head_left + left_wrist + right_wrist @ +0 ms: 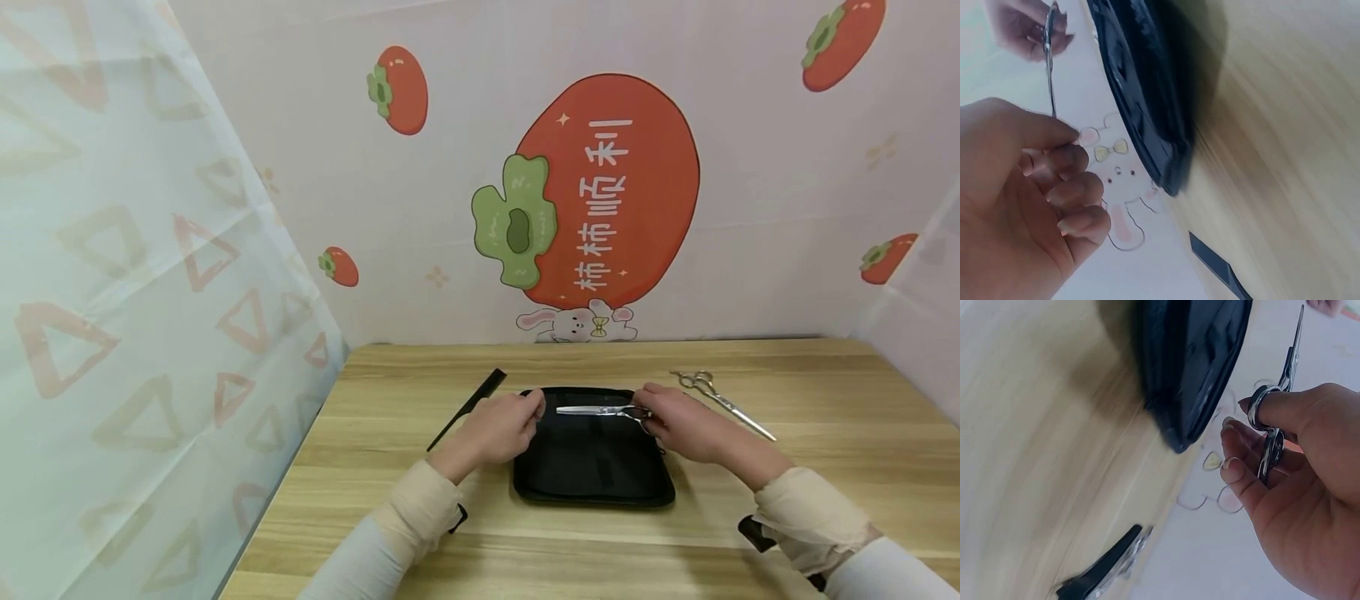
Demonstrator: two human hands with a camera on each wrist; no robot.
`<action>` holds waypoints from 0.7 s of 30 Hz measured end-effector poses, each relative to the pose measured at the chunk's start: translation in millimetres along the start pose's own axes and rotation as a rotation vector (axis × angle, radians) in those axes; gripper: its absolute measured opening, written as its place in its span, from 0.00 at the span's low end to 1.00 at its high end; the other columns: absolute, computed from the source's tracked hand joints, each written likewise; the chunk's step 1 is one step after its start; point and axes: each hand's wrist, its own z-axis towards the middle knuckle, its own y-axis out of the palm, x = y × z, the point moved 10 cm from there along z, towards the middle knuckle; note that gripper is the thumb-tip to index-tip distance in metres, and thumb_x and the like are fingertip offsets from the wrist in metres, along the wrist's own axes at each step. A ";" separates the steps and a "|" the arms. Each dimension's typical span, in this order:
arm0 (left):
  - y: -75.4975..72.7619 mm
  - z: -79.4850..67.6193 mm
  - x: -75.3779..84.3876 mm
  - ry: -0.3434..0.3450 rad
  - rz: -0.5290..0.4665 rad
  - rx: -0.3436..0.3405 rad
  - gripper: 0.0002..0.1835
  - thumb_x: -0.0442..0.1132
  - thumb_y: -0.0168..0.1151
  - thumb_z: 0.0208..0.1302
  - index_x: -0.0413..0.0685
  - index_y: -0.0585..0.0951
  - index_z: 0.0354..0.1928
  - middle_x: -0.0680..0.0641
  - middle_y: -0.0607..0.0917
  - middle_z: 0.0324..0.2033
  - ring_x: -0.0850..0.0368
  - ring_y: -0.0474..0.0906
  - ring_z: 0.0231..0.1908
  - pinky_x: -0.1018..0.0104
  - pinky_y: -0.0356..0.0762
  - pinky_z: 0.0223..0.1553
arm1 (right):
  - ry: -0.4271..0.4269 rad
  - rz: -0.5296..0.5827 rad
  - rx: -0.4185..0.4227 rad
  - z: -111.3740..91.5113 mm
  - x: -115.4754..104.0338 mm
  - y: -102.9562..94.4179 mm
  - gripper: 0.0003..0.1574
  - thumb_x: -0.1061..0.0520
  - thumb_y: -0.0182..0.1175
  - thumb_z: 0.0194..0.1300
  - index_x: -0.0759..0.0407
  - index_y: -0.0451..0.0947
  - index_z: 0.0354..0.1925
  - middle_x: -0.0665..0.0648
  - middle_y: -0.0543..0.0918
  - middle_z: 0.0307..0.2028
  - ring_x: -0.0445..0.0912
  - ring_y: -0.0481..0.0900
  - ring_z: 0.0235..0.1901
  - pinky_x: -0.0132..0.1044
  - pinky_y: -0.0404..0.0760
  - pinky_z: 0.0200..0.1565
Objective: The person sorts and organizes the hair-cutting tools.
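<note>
My right hand point(686, 423) holds a pair of silver hairdressing scissors point(596, 410), its thumb through one ring in the right wrist view. The blades lie together and point left above a black zip case point(592, 475). My left hand point(504, 427) hovers over the case's left edge with curled fingers, its thumb near the index finger. A small gap separates it from the scissors' tip, and nothing shows in its grasp. The case lies flat on the table; dark flat shapes inside it are hard to make out.
A black tail comb point(480, 393) lies on the wooden table point(360, 500) left of the case. Another pair of silver scissors point(726, 404) lies to the right. A printed cloth wall point(450, 208) stands behind the table, and a second cloth point(150, 250) hangs at left.
</note>
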 end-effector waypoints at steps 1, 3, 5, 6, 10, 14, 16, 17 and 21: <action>0.3 -1.0 -2.4 0.001 -0.012 0.001 0.02 0.38 0.56 0.75 0.56 0.75 0.42 0.59 0.76 0.26 0.63 0.72 0.26 0.66 0.69 0.25 | 0.004 -0.003 0.001 -0.8 3.3 -0.4 0.12 0.72 0.63 0.65 0.56 0.75 0.38 0.47 0.73 0.34 0.38 0.69 0.31 0.36 0.73 0.32; 1.5 -3.1 -6.8 0.006 -0.036 0.004 0.03 0.38 0.57 0.74 0.56 0.76 0.41 0.59 0.75 0.28 0.64 0.71 0.28 0.67 0.69 0.26 | 0.013 -0.011 0.006 -2.6 9.9 -1.0 0.12 0.72 0.63 0.65 0.56 0.75 0.37 0.46 0.72 0.34 0.38 0.69 0.31 0.36 0.73 0.33; 4.2 -5.0 -11.8 0.003 -0.042 0.005 0.02 0.39 0.57 0.74 0.56 0.77 0.43 0.58 0.77 0.33 0.63 0.72 0.31 0.67 0.71 0.29 | 0.017 -0.014 0.007 -3.8 15.7 -1.3 0.12 0.71 0.63 0.65 0.56 0.75 0.37 0.47 0.73 0.33 0.37 0.69 0.31 0.36 0.73 0.32; 5.9 -5.8 -14.4 0.001 -0.041 0.007 0.03 0.39 0.58 0.74 0.56 0.77 0.45 0.57 0.77 0.37 0.63 0.72 0.32 0.66 0.72 0.31 | 0.018 -0.014 0.006 -4.1 18.3 -1.6 0.11 0.71 0.63 0.65 0.56 0.75 0.37 0.47 0.73 0.33 0.38 0.68 0.31 0.36 0.73 0.32; 11.5 -7.3 -21.2 -0.009 -0.016 0.002 0.11 0.42 0.59 0.75 0.55 0.79 0.56 0.52 0.78 0.54 0.58 0.77 0.46 0.59 0.79 0.45 | 0.020 -0.036 0.007 -4.3 25.8 -3.9 0.11 0.70 0.65 0.64 0.56 0.76 0.35 0.47 0.72 0.31 0.38 0.67 0.30 0.37 0.71 0.33; 17.8 -7.8 -23.1 -0.012 -0.010 -0.035 0.24 0.46 0.60 0.75 0.51 0.75 0.69 0.48 0.71 0.70 0.53 0.70 0.68 0.46 0.74 0.62 | 0.033 -0.049 -0.009 -3.9 34.2 -1.7 0.10 0.69 0.66 0.63 0.57 0.77 0.34 0.47 0.74 0.31 0.38 0.69 0.30 0.39 0.73 0.33; 22.9 -8.4 -23.9 -0.015 -0.017 -0.072 0.30 0.50 0.60 0.75 0.50 0.70 0.74 0.48 0.66 0.74 0.52 0.63 0.73 0.42 0.69 0.66 | 0.035 -0.051 -0.021 -3.6 38.0 0.4 0.09 0.69 0.66 0.63 0.58 0.78 0.35 0.48 0.76 0.31 0.39 0.72 0.31 0.40 0.76 0.34; 25.8 -9.1 -24.3 -0.017 -0.020 -0.093 0.32 0.51 0.60 0.75 0.49 0.68 0.75 0.47 0.64 0.76 0.51 0.61 0.75 0.41 0.67 0.68 | 0.036 -0.055 -0.029 -3.5 39.7 1.5 0.09 0.69 0.66 0.62 0.58 0.78 0.35 0.48 0.76 0.31 0.39 0.73 0.31 0.41 0.76 0.34; 37.7 -11.5 -26.6 -0.030 -0.027 -0.173 0.39 0.58 0.58 0.74 0.48 0.61 0.79 0.46 0.58 0.79 0.50 0.54 0.78 0.42 0.61 0.72 | 0.032 -0.070 -0.055 -1.0 43.9 4.8 0.08 0.69 0.67 0.62 0.60 0.78 0.35 0.49 0.77 0.30 0.40 0.73 0.30 0.42 0.76 0.33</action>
